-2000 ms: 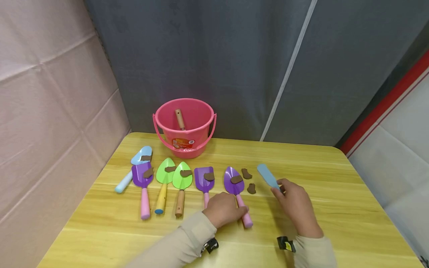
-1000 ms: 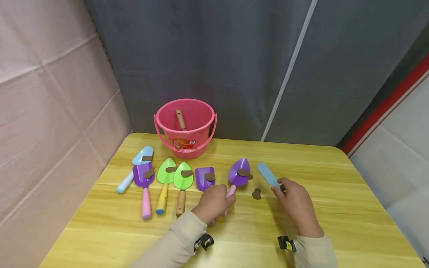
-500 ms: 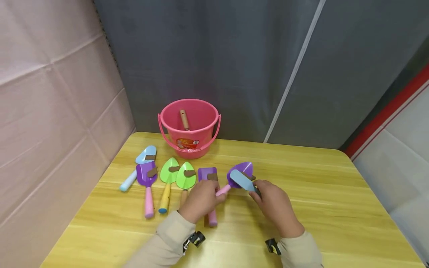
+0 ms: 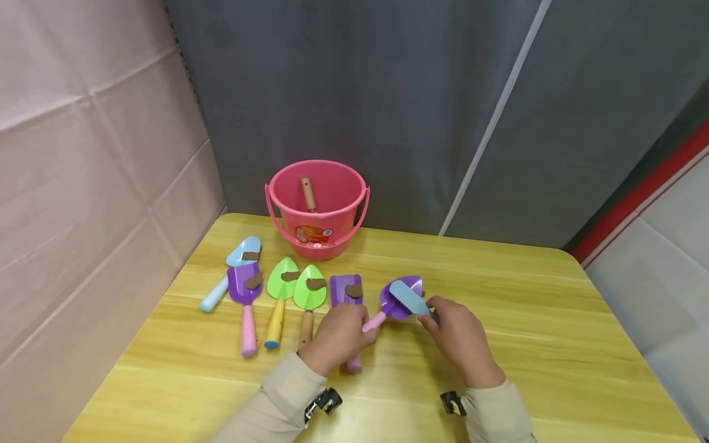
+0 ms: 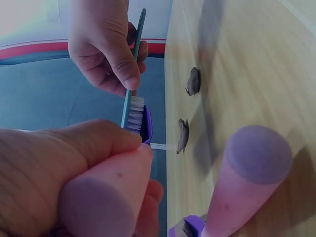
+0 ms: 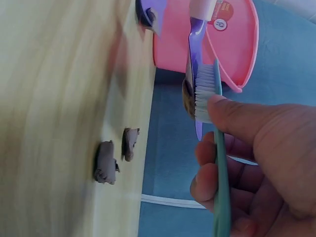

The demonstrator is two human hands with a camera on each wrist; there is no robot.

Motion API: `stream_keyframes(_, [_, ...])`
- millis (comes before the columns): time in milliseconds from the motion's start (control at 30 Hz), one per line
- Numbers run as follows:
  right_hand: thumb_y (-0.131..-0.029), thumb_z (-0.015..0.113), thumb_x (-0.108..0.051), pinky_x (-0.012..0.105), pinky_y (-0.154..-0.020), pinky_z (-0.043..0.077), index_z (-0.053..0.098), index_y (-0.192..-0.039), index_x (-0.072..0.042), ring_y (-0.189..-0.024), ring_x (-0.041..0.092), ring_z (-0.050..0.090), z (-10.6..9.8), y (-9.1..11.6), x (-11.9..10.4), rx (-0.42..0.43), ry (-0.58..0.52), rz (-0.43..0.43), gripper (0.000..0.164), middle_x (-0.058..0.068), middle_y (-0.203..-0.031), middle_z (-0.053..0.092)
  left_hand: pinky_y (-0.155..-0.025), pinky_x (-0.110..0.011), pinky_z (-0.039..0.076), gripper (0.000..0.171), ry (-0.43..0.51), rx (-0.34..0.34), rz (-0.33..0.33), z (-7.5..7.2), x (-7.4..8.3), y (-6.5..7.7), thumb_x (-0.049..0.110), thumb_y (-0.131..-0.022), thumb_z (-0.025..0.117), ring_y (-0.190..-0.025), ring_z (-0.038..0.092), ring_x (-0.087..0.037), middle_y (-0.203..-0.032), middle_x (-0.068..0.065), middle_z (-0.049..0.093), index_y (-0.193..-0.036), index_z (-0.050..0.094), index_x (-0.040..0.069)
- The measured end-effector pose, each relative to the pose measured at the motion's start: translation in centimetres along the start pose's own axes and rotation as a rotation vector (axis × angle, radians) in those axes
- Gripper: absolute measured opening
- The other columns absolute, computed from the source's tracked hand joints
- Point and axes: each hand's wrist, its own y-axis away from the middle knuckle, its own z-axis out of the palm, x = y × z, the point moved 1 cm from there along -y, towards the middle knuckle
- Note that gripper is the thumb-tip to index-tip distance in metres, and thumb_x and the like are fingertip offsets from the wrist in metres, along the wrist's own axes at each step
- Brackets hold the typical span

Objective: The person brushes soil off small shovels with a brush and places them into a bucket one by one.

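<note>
My left hand (image 4: 339, 332) grips the pink handle of a purple trowel (image 4: 392, 309), whose blade is raised off the table and points right. A blue-green brush (image 4: 408, 298) with white bristles is pinched by my right hand (image 4: 462, 338). Its bristles lie against the trowel blade, as the right wrist view shows. There, a brown lump (image 6: 188, 98) sits at the blade's side. Two other brown lumps, one nearer (image 6: 105, 163) and one farther (image 6: 130, 143), lie on the table below the brush. From the head view, the hands and tools hide them.
A purple square shovel (image 4: 343, 286), two green trowels (image 4: 282, 283), another purple shovel (image 4: 244, 289) and a blue shovel (image 4: 242, 251) lie to the left, each with a brown piece on it. Behind them stands a pink bucket (image 4: 318, 231) holding a wooden-handled tool (image 4: 308, 194).
My left hand has picked up the purple trowel from the table and swung its blade rightward. My right hand has brought the brush left, over the blade.
</note>
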Motion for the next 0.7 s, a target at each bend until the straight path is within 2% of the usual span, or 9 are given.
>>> stream_keyframes(267, [-0.089, 0.076, -0.017, 0.034, -0.055, 0.044, 0.068, -0.106, -0.003, -0.064, 0.017, 0.053, 0.6, -0.1, 0.3, 0.001, -0.02, 0.037, 0.023, 0.005, -0.079, 0.064, -0.049, -0.026, 0.043, 0.016, 0.017, -0.001, -0.013, 0.4, 0.1, 0.4, 0.014, -0.082, 0.074, -0.05, 0.05, -0.01, -0.061, 0.004, 0.053, -0.073, 0.062, 0.011])
stream_keyframes(467, [-0.09, 0.074, -0.018, 0.032, -0.053, 0.04, 0.068, -0.105, -0.004, -0.062, 0.017, 0.051, 0.9, -0.3, 0.4, 0.012, -0.034, 0.068, 0.021, 0.002, -0.075, 0.06, -0.047, -0.026, 0.043, 0.015, 0.028, 0.002, -0.01, 0.8, 0.0, 0.5, 0.015, -0.082, 0.075, -0.05, 0.05, -0.01, -0.06, 0.004, 0.052, -0.075, 0.062, 0.01])
stream_keyframes(700, [-0.091, 0.073, -0.016, 0.042, -0.052, 0.045, 0.065, -0.103, 0.0, -0.064, 0.024, 0.056, 0.8, -0.4, 1.6, 0.138, 0.021, 0.096, 0.022, 0.009, -0.079, 0.064, -0.044, -0.026, 0.042, 0.019, 0.07, -0.02, -0.029, 1.2, -0.1, 0.6, 0.018, -0.081, 0.075, -0.045, 0.049, -0.01, -0.054, 0.005, 0.052, -0.067, 0.063, 0.013])
